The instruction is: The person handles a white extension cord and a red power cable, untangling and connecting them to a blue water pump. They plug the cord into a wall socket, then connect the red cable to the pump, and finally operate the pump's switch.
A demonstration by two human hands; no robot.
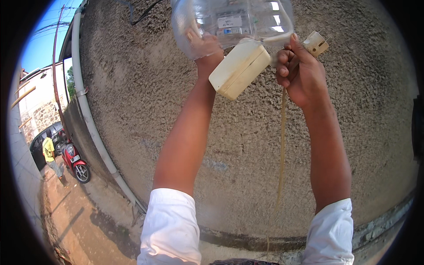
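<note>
Looked partway: the off-white box (240,69) sat tilted below the clear plastic container (265,20), upper end at its rim, most of it outside. My left hand (206,45) showed through the plastic (couldn't tell if clamped or just bracing). My right hand (304,70) was curled by the rim, grip unclear. Plug (315,43) just beside it, prongs bare, not connected; cord (282,137) hung down before the rough wall (247,190).

clear jug (264,21) | cream box (240,68), tilted, below | pale plug (315,43), rightmost
</note>
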